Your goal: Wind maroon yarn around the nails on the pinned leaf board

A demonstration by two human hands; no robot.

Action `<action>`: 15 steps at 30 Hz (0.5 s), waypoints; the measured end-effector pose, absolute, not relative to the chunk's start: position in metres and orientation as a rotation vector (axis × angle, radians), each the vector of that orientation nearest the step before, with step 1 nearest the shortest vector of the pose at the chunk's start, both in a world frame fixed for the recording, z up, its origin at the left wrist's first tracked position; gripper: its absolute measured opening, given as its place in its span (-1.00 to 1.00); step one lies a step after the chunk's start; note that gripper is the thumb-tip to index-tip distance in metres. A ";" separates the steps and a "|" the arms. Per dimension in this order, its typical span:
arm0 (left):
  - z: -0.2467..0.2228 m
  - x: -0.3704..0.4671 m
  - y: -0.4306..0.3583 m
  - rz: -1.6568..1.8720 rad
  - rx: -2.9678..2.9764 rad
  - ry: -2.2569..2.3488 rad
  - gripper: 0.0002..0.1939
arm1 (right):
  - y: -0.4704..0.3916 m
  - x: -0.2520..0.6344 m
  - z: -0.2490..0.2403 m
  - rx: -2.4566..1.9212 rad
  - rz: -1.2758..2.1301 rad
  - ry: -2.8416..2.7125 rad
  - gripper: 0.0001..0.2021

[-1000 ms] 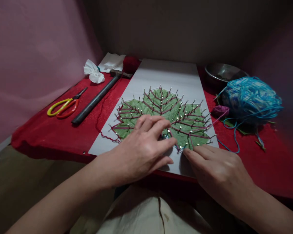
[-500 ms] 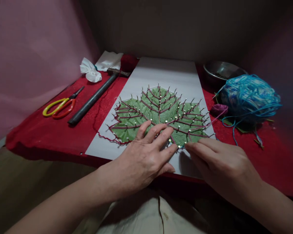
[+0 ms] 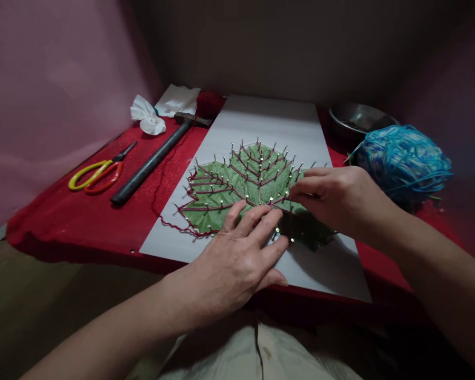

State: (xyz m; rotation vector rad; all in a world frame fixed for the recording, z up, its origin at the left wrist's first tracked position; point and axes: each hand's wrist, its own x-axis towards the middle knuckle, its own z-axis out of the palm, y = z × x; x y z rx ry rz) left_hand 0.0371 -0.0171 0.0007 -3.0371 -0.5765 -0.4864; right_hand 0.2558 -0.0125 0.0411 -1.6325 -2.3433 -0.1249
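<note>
My left hand (image 3: 247, 253) lies with fingers spread over the lower part of a large green leaf (image 3: 211, 198) on a white board (image 3: 277, 119). Many nails (image 3: 261, 158) stand upright around the leaf's edge and along its veins, with dark red yarn (image 3: 206, 207) strung between them. Above the leaf's right side, my right hand (image 3: 334, 198) has its fingertips pinched together. A thin strand of yarn (image 3: 291, 219) runs from them down to a nail near the lower edge. My right hand hides part of the leaf's right lobe.
On the red cloth (image 3: 63, 227) at left lie yellow-and-red-handled scissors (image 3: 103, 171), a hammer (image 3: 154, 158) and crumpled white tissue (image 3: 147, 116). A red yarn ball (image 3: 209, 103) sits behind. To the right are a metal bowl (image 3: 362, 116) and a blue yarn ball (image 3: 406, 163).
My right hand has risen from the leaf's lower edge to above its right side, drawing a strand upward. My left hand stays nearly in place.
</note>
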 end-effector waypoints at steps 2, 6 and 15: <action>0.000 0.037 -0.018 -0.511 -3.036 -0.575 -0.56 | -0.001 0.256 0.039 -1.621 0.018 -2.364 -0.79; -0.002 0.038 -0.019 -0.544 -3.038 -0.571 -0.59 | 0.010 0.249 0.037 -1.690 0.198 -2.363 -0.85; -0.001 0.038 -0.018 -0.540 -3.069 -0.551 -0.63 | 0.016 0.250 0.037 -1.709 0.335 -2.404 -0.83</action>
